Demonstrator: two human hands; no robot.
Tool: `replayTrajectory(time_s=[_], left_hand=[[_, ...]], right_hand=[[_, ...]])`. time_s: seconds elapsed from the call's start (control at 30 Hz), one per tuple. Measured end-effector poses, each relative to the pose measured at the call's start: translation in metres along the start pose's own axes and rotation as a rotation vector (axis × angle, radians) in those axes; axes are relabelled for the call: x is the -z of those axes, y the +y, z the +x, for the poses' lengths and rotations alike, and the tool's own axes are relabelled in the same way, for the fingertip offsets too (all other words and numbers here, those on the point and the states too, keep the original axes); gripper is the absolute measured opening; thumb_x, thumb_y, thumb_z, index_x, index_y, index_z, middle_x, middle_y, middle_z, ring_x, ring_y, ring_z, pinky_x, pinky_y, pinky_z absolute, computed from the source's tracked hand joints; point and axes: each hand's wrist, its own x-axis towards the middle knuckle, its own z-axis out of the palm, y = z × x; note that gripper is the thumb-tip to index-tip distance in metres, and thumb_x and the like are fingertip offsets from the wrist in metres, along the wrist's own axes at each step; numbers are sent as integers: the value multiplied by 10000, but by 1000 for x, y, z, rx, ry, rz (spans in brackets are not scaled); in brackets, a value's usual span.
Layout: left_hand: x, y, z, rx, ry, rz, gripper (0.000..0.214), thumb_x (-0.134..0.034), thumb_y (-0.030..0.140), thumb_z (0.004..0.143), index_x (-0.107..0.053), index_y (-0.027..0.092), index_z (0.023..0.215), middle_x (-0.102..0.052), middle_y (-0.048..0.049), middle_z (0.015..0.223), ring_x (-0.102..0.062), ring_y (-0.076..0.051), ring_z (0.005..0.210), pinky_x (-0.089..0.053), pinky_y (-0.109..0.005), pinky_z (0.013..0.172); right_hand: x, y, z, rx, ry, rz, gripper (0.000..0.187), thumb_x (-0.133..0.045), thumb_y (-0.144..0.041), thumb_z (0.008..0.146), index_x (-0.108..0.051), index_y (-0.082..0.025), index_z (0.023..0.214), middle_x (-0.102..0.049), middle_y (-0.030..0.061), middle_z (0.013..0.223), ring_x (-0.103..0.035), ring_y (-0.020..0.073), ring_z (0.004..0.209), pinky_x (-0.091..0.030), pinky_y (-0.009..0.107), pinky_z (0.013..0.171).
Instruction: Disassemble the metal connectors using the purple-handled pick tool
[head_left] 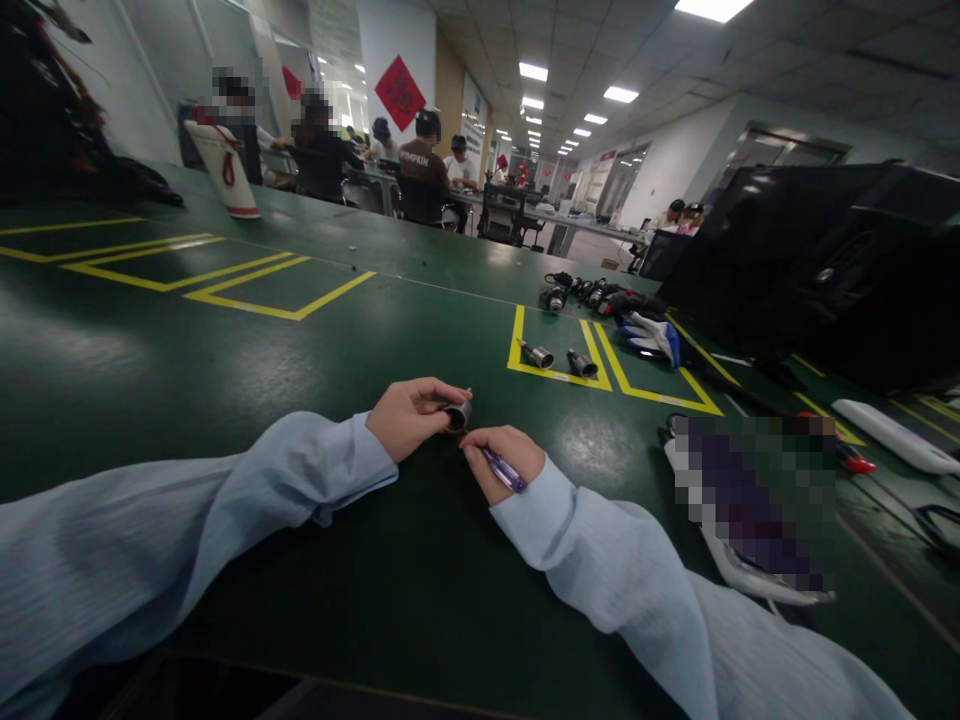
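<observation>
Fingers (439, 389) of the left hand (405, 420) are pinching a cylindrical metal connector (457, 416) above the worktop (420, 600), while those of the right hand (519, 448) are gripping a purple-handled tool (504, 470), probably a screwdriver, just beside it. Whether its tip is touching the metal, I cannot tell. Because the left fingers are holding a small, curved wall, a twisting push could be turning the connector out of that pinch; a skidding tip could be jabbing the nearby fingertips. Anything dropping could be rolling toward the two similar metal connectors (538, 355) (582, 364) that are lying beyond the right fingers.
</observation>
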Motion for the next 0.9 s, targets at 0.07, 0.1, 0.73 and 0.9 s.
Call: replayTrajectory(time_s=[0.07, 0.1, 0.73, 0.9], left_hand=[[0, 1, 0, 24, 1, 6, 221, -635, 97, 544, -622, 88, 764, -657, -122, 1000, -648, -208, 825, -528, -367, 776], [0, 1, 0, 38, 2, 7, 227, -638, 97, 544, -621, 87, 770, -653, -124, 1010, -649, -203, 809, -532, -366, 766], [-3, 5, -1, 152, 49, -71, 217, -626, 60, 520, -615, 88, 736, -655, -89, 968, -643, -184, 749, -569, -342, 676], [-7, 10, -4, 183, 54, -75, 201, -630, 64, 513, -610, 83, 712, -644, -94, 981, -640, -192, 754, -564, -378, 696]], right_hand=[[6, -2, -2, -20, 69, 79, 169, -465, -217, 791, -619, -197, 725, -679, 32, 712, -608, 152, 675, -462, 287, 686], [9, -2, -2, -41, 103, 118, 190, -462, -231, 794, -612, -191, 686, -666, 31, 670, -600, 147, 643, -459, 284, 664], [-4, 10, -2, -411, 65, 519, 348, -483, -436, 783, -525, -190, 539, -535, -24, 420, -500, 102, 396, -430, 225, 445], [-3, 9, -1, -394, 64, 491, 335, -477, -426, 785, -529, -193, 550, -555, -14, 449, -513, 108, 432, -442, 235, 482]])
